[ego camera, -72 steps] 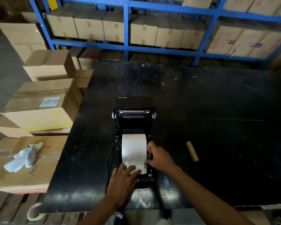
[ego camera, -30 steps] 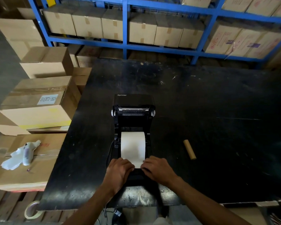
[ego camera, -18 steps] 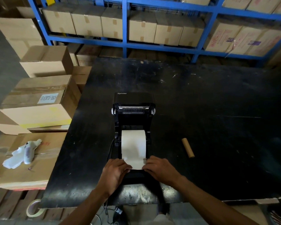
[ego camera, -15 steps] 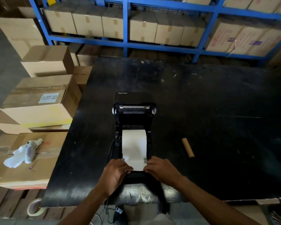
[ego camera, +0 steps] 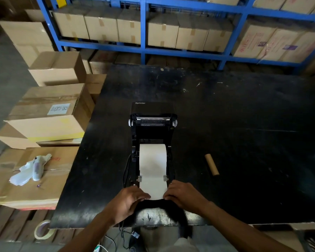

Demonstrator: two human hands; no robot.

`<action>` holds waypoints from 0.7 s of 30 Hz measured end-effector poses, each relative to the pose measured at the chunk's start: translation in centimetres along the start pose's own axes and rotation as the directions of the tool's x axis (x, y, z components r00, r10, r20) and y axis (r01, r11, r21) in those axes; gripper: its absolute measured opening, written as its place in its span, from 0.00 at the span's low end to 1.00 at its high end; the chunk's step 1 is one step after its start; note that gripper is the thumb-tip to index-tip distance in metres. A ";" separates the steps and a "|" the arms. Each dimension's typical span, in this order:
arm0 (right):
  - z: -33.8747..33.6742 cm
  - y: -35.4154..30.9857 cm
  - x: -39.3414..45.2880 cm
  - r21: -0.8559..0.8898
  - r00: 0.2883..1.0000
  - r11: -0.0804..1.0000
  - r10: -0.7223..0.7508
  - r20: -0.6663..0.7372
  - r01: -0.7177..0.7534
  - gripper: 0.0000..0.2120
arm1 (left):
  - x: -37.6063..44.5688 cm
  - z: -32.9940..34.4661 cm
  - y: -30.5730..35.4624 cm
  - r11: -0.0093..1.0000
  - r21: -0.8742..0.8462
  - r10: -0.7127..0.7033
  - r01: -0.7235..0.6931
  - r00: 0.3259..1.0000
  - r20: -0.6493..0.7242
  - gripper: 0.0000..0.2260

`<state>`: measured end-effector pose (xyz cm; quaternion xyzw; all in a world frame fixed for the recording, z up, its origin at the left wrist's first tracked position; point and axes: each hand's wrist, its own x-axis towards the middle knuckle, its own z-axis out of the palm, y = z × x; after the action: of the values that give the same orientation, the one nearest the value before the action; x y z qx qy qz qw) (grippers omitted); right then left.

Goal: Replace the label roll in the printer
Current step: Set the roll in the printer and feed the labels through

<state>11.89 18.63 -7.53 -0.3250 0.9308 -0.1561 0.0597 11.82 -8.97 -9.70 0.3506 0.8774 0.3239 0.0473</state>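
Note:
A black label printer (ego camera: 153, 122) stands open on the black table (ego camera: 244, 142), its lid tipped back. A white label roll (ego camera: 152, 157) lies in its bay, and a strip of paper runs from it toward me between two small grey guides. My left hand (ego camera: 129, 202) pinches the strip's near left corner. My right hand (ego camera: 184, 196) pinches the near right corner. Both hands sit at the printer's front edge, and the strip's end lies between them. An empty brown cardboard core (ego camera: 211, 164) lies on the table to the right of the printer.
Cardboard boxes (ego camera: 49, 117) are stacked along the table's left side, one bearing a crumpled white plastic bag (ego camera: 30, 170). A tape roll (ego camera: 43, 231) lies on the pallet floor at lower left. Blue shelving (ego camera: 143, 50) full of boxes stands behind the table.
The paper strip has been drawn further out toward me, past the two guides. Both hands have slid from the roll bay to the printer's front edge, holding the strip's corners.

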 end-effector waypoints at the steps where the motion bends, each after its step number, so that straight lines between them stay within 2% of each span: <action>1: 0.0 -0.1 0.0 -0.011 1.000 1.000 -0.014 0.009 0.015 0.12 | -0.1 0.0 0.3 1.000 0.000 0.008 -0.008 1.000 0.005 0.10; 6: 0.1 -0.8 -0.4 -0.076 0.997 0.994 -0.071 0.043 0.074 0.17 | -0.1 0.2 1.0 0.998 0.016 0.055 -0.055 0.998 0.005 0.10; 13: 0.8 -0.9 -0.6 -0.116 0.996 0.989 -0.089 0.002 0.088 0.13 | 0.1 0.5 1.0 0.997 0.062 0.048 -0.048 0.999 0.000 0.10; 21: 1.7 -1.1 -1.0 -0.091 0.997 0.995 -0.051 -0.056 0.045 0.05 | 1.7 1.4 0.7 0.980 0.196 0.045 -0.019 0.991 -0.130 0.08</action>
<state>13.71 17.98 -8.78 -0.3448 0.9302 -0.1249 0.0139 11.39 -6.74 -10.14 0.3453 0.9003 0.2602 -0.0513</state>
